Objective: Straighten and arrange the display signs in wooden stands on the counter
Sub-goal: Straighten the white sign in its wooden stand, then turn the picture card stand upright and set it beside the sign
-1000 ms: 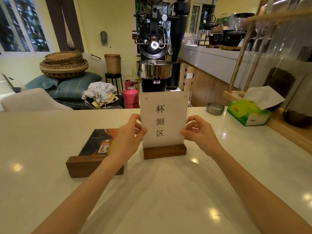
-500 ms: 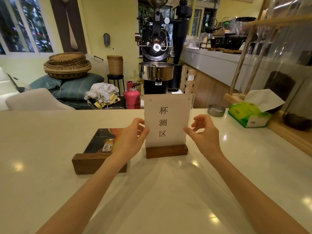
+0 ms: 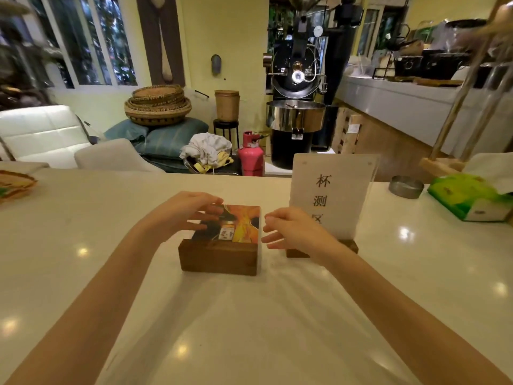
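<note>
Both hands, left hand (image 3: 191, 212) and right hand (image 3: 291, 232), hover open around the flat picture sign (image 3: 236, 223), not yet raised; right of it the white sign (image 3: 330, 195) already stands upright

**Background: roaster corner and tabletop clutter**

Far centre: black coffee roaster (image 3: 297, 79), steel cooling tray below it. Pink gas cylinder (image 3: 252, 155) just left of its base. Left of that, a heap of pale cloth (image 3: 206, 151), then blue-green cushions (image 3: 163, 137) carrying stacked woven baskets (image 3: 158, 105). White seat (image 3: 41, 134) far left. On the tabletop (image 3: 249, 329), right side: round metal tin (image 3: 405, 187), green tissue box (image 3: 469, 197) near it.
</note>
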A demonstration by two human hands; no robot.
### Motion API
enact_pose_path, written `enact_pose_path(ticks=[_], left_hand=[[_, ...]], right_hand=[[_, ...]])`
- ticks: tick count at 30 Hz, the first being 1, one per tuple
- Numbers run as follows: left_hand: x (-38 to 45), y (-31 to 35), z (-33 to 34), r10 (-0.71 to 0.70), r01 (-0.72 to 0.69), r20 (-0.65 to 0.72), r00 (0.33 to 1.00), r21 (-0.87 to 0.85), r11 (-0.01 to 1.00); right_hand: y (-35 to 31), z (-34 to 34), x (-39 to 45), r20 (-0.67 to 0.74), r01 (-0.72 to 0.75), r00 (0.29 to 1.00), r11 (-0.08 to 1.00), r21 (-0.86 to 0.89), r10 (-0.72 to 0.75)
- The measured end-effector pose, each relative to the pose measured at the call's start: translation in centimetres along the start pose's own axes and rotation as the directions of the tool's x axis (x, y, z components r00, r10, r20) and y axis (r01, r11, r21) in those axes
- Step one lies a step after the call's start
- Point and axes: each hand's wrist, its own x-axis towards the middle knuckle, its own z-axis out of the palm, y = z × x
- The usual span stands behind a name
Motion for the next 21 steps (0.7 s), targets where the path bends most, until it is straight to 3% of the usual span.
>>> enact_pose_path(ticks=[5, 13, 21], left_hand=[[0.5, -3.1, -1.7, -0.085, 0.098, -0.152, 0.985, 0.073, 0.993], [1.1, -5.9, -1.6, -0.171, 0.177, -0.134, 0.976, 0.027, 0.984], [1.6, -6.7, -1.4, -0.14, 0.139, -0.129, 0.982, -0.019, 0.99]], right_hand=[[0.1, 2.5, 2.2, -0.024, -0.131, 0.991, 0.984, -0.118, 0.129], [1.4, 3.8, 4.1, -0.099, -0.254, 0.963, 0.967, -0.036, 0.249], [1.8, 4.2, 4.1, -0.115, -0.226, 0.968, 0.974, -0.009, 0.224]])
